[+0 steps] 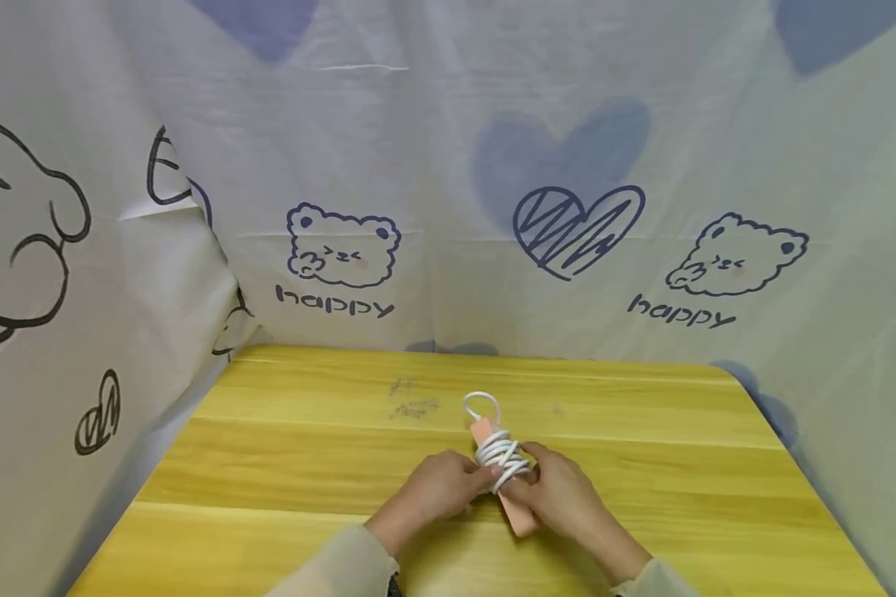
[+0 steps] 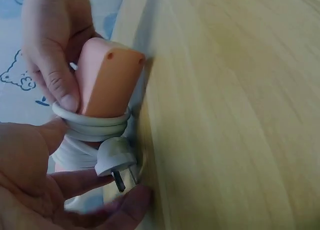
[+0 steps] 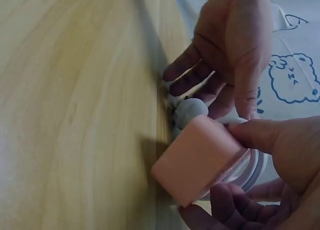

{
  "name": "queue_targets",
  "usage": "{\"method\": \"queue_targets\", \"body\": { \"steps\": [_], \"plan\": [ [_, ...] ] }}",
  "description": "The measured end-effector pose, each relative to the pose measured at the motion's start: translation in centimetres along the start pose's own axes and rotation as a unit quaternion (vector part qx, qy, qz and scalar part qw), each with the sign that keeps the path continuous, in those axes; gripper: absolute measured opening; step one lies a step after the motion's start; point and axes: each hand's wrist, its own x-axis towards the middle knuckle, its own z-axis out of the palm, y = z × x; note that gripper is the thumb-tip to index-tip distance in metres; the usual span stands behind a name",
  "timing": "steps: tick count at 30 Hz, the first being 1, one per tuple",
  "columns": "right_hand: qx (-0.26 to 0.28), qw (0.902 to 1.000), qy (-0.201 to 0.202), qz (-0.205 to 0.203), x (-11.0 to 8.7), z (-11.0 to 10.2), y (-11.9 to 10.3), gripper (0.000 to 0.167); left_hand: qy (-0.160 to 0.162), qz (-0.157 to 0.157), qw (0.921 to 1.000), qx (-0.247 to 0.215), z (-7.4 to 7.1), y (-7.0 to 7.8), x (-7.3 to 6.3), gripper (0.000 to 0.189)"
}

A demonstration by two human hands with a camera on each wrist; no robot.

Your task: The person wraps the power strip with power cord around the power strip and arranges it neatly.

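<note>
A pink power strip (image 1: 518, 516) has its white cord (image 1: 503, 454) wound in several turns round the middle. My right hand (image 1: 565, 497) grips the strip's near half, thumb on top and fingers round the far side. On the other side, my left hand (image 1: 442, 489) holds the wound cord, its thumb lying on the turns. The white plug (image 2: 116, 157) with its metal prongs sticks out beside the coil, close to the left fingers in the left wrist view. From the strip's far end a loop of cord (image 1: 482, 393) stands out.
Under both hands is a yellow wood-grain table (image 1: 306, 464) with dark smudges near its back. A white cloth (image 1: 440, 182) printed with hearts and bears hangs behind it and along its left side.
</note>
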Motion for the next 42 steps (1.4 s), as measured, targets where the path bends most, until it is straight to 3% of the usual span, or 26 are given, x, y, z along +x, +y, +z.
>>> {"method": "queue_targets", "body": {
  "steps": [4, 7, 15, 19, 24, 27, 30, 34, 39, 42],
  "plan": [
    [0.011, 0.9994, -0.023, 0.021, 0.0, 0.1, 0.1, 0.081, 0.027, 0.007, 0.9993, 0.027, 0.0, -0.1, 0.2, 0.055],
    [0.022, 0.9981, -0.040, 0.041, -0.1, 0.1, 0.3, 0.086, 0.018, -0.016, 0.9997, 0.003, -0.4, -0.1, 0.4, 0.063],
    [0.047, 0.9967, -0.048, 0.046, -0.4, -0.3, 0.7, 0.077, 0.014, -0.011, 0.9998, 0.001, -0.8, 0.0, 0.5, 0.053],
    [0.080, 0.9945, -0.055, 0.040, -0.7, -0.2, 0.8, 0.070, 0.017, 0.002, 0.9994, 0.031, -0.7, 0.0, 0.5, 0.035],
    [0.120, 0.9891, -0.073, 0.043, -1.2, 0.2, 0.9, 0.066, 0.009, 0.022, 0.9966, 0.079, -0.4, -0.1, 0.4, 0.036],
    [0.133, 0.9871, -0.077, 0.046, -1.3, 0.5, 0.6, 0.066, 0.005, 0.024, 0.9959, 0.087, -0.3, -0.5, 0.3, 0.026],
    [0.133, 0.9882, -0.060, 0.045, -1.4, 0.8, 0.2, 0.067, -0.003, 0.019, 0.9978, 0.064, -0.4, -0.9, 0.3, 0.012],
    [0.121, 0.9914, -0.026, 0.042, -1.5, 1.1, -0.2, 0.065, -0.033, -0.007, 0.9992, -0.020, -0.5, -1.3, 0.1, 0.019],
    [0.101, 0.9942, 0.011, 0.037, -1.8, 1.9, -0.3, 0.063, -0.083, -0.050, 0.9867, -0.131, -0.3, -1.3, -0.1, 0.027],
    [0.068, 0.9970, 0.034, 0.015, -1.8, 2.2, -0.4, 0.063, -0.096, -0.057, 0.9836, -0.141, -0.1, -1.1, 0.1, 0.027]
  ]
}}
